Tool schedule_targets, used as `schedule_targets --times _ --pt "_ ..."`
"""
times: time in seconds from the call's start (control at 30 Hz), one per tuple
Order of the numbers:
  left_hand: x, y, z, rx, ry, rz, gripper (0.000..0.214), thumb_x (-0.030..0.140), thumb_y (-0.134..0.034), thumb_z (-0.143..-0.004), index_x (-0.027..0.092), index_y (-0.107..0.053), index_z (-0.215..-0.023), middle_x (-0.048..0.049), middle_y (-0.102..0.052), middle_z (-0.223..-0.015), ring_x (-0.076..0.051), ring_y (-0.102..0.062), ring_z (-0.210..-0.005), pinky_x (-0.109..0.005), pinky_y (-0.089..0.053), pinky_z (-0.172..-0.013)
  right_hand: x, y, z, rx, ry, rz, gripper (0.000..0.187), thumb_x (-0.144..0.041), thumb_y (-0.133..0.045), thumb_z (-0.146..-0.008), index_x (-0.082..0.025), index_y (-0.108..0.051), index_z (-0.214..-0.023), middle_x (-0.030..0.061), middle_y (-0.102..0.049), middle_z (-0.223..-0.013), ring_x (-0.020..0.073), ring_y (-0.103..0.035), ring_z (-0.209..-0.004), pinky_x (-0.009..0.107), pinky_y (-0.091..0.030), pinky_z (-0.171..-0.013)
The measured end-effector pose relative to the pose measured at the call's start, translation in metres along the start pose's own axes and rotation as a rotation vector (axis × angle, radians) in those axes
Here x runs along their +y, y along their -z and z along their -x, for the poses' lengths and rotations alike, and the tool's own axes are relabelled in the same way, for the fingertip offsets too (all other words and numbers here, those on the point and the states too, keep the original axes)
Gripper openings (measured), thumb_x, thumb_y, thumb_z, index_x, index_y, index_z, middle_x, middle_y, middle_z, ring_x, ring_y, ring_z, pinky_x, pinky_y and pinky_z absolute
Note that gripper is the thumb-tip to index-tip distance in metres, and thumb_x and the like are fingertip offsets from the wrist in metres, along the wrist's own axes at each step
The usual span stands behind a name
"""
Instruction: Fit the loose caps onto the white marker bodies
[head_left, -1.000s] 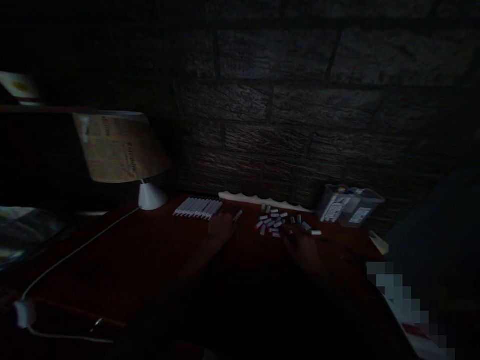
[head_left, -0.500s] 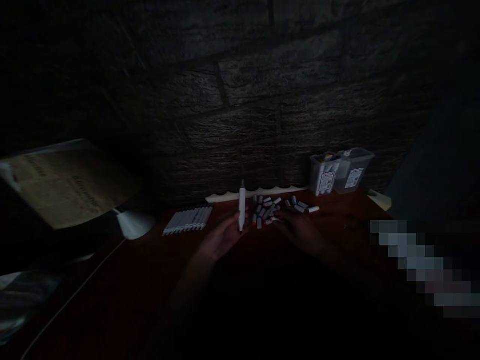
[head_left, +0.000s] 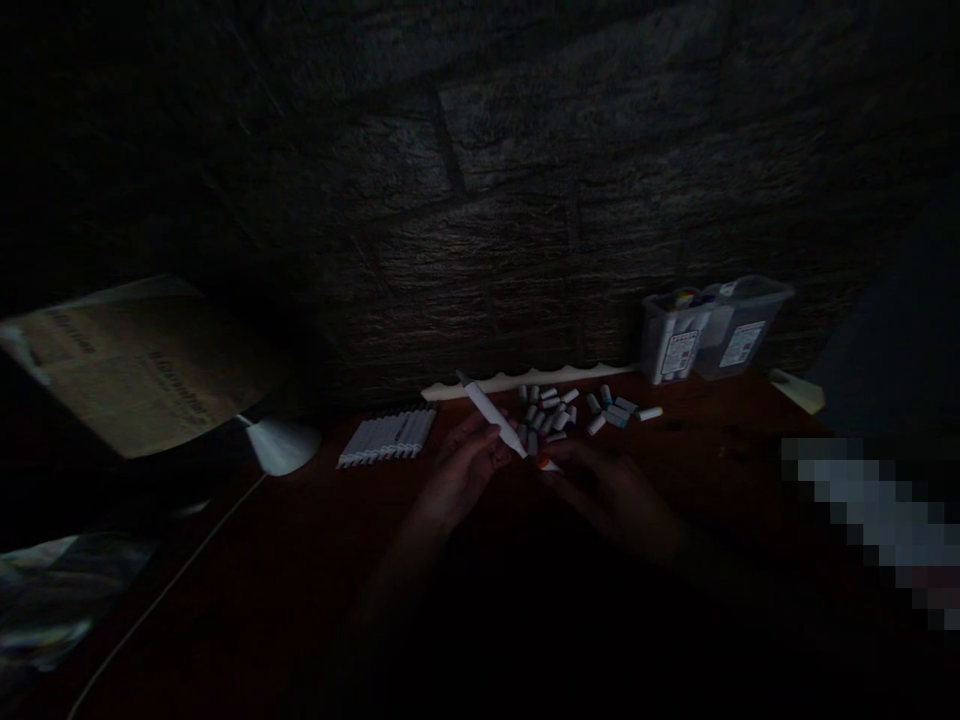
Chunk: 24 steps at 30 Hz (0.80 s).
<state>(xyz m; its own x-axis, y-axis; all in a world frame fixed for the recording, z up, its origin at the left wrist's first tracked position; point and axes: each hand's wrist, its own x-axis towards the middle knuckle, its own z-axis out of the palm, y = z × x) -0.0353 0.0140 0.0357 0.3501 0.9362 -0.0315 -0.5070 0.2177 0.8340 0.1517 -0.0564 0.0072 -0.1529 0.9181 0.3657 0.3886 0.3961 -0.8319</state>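
My left hand (head_left: pixel 466 468) is closed around a white marker (head_left: pixel 493 414), which tilts with its dark end up and to the left. Between the fingertips of my right hand (head_left: pixel 611 487) is a small marker cap (head_left: pixel 548 464) with an orange-red end. The cap sits just off the marker's lower tip; a narrow gap seems to part them. Just behind both hands lies a loose pile of white caps (head_left: pixel 555 412) with coloured ends. To the left, several uncapped white markers (head_left: pixel 390 436) lie side by side in a row.
Two clear plastic boxes (head_left: pixel 739 335) stand at the back right, one with markers inside. A wavy pale strip (head_left: pixel 517 381) runs along the wall. At left stand a lamp with a paper-like shade (head_left: pixel 135 370) and a white base (head_left: pixel 283 446), with a cord (head_left: pixel 169 595).
The marker in my left hand has swung from upright to tilted. My right hand has come away from the pile with an orange-red-ended cap, close to the marker's lower tip. The view has shifted slightly.
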Motion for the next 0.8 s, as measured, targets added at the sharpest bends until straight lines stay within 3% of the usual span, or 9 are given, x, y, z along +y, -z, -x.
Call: schedule_targets --times 0.17,0.43,0.63,0.8 --pt "0.000 -0.002 0.001 -0.009 0.020 -0.027 0.024 0.016 -0.080 -0.065 0.016 -0.071 -0.087 -0.0037 -0.074 -0.085 -0.016 -0.067 -0.082 -0.028 -0.053 -0.075 0.006 -0.002 0.000 0.029 0.022 -0.054 0.026 -0.029 -0.060 -0.088 -0.026 -0.062 -0.114 0.0016 -0.072 -0.109 0.0158 -0.069 -0.095 0.030 -0.055 -0.084" --pt "0.002 0.001 0.003 -0.008 0.006 -0.040 0.024 0.016 -0.079 -0.068 0.016 -0.074 -0.092 -0.0043 -0.074 -0.084 -0.013 -0.065 -0.076 -0.025 -0.051 -0.071 -0.001 0.005 -0.003 0.106 0.040 -0.022 0.017 -0.023 -0.062 -0.084 -0.023 -0.063 -0.101 0.0024 -0.072 -0.097 0.0154 -0.068 -0.083 0.030 -0.055 -0.076" --pt "0.002 0.002 0.003 -0.080 0.023 -0.059 0.025 0.023 -0.080 -0.072 0.017 -0.075 -0.096 -0.0052 -0.074 -0.086 -0.015 -0.067 -0.077 -0.024 -0.051 -0.069 0.006 0.009 -0.006 0.156 -0.030 -0.093 0.017 -0.028 -0.063 -0.084 -0.022 -0.062 -0.100 0.0031 -0.072 -0.094 0.0164 -0.069 -0.084 0.032 -0.056 -0.077" --pt "0.001 0.003 0.003 -0.071 0.005 -0.076 0.023 0.024 -0.079 -0.074 0.017 -0.075 -0.095 -0.0064 -0.074 -0.089 -0.015 -0.066 -0.080 -0.024 -0.050 -0.069 0.009 0.009 -0.007 0.142 -0.036 -0.092 0.018 -0.033 -0.063 -0.086 -0.022 -0.065 -0.100 0.0028 -0.073 -0.095 0.0160 -0.069 -0.086 0.032 -0.055 -0.079"
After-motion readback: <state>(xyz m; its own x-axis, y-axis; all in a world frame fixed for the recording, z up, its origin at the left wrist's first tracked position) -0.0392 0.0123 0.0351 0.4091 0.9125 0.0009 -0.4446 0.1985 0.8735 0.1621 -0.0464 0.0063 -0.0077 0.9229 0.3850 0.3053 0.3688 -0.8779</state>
